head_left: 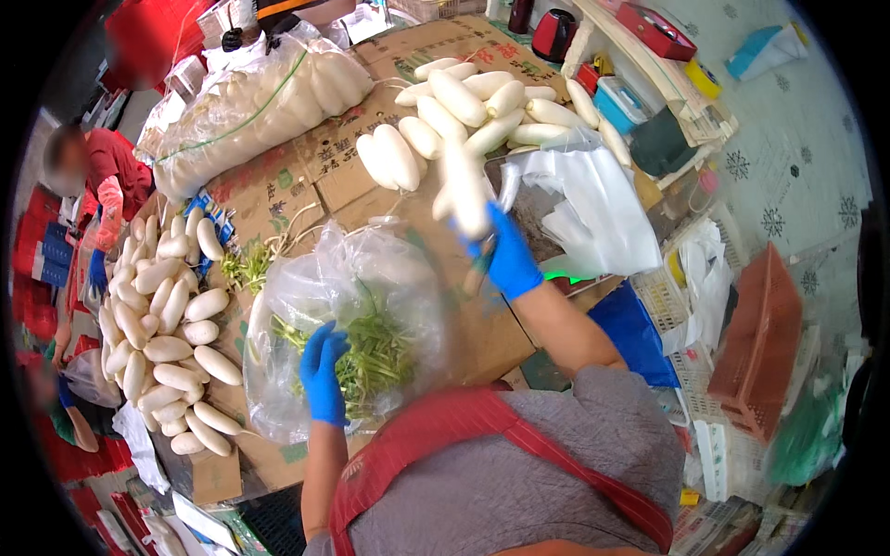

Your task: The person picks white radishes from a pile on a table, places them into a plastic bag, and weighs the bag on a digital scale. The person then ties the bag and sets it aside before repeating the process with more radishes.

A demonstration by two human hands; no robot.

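Note:
My right hand (508, 258), in a blue glove, is closed at the near end of a white radish (464, 190) smeared by motion. Just below its fingers is a small dark shape I cannot make out. My left hand (323, 366), also blue-gloved, has its fingers stretched out and holds nothing visible. It lies over a clear plastic bag (417, 306) with cut green stems (380, 357) inside. Beyond my right hand rises a pile of white radishes (459, 97) on the cardboard. Beside that hand, white plastic bags (593, 208) cover part of a dark scale-like tray.
Another heap of radishes (167, 315) spreads over the left of the cardboard-covered table (343, 176). A long tied bag of radishes (260, 111) lies at the far left. On the right stand a shelf (654, 65), crates and a brown basket (760, 343). Another person (116, 167) is at the left.

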